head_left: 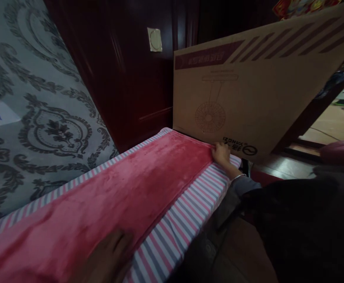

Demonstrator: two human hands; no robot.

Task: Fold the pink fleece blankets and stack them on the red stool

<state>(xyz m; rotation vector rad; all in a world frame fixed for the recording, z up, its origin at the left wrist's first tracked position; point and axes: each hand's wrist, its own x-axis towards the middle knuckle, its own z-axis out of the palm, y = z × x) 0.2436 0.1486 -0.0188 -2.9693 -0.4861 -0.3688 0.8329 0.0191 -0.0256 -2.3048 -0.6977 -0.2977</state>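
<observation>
**Pressing a pink blanket flat at both ends**

Reaching out toward one o'clock, my right hand point(221, 154) grips the far corner of the pink plush blanket point(125, 192), fingers curled down over its edge where it meets the bottom of a big cardboard box point(254, 90). My grey cuff and dark sleeve point(292, 204) trail back from that hand toward four o'clock.

Down at six o'clock, my left hand point(108, 255) lies on the near part of the same blanket, close to its right-hand border. It is dim and blurred there, so I cannot tell whether the fingers are spread or pinching the cloth.

The blanket runs as a long band from seven o'clock up to twelve o'clock, lying on a pink, grey and white striped sheet point(183, 220) that shows along both of its long sides.

The box stands tilted at the far end, printed with a fan drawing and upside-down lettering. Patterned grey wallpaper point(42, 118) fills the nine o'clock side, and dark red wooden panelling point(125, 70) rises at eleven o'clock.
</observation>
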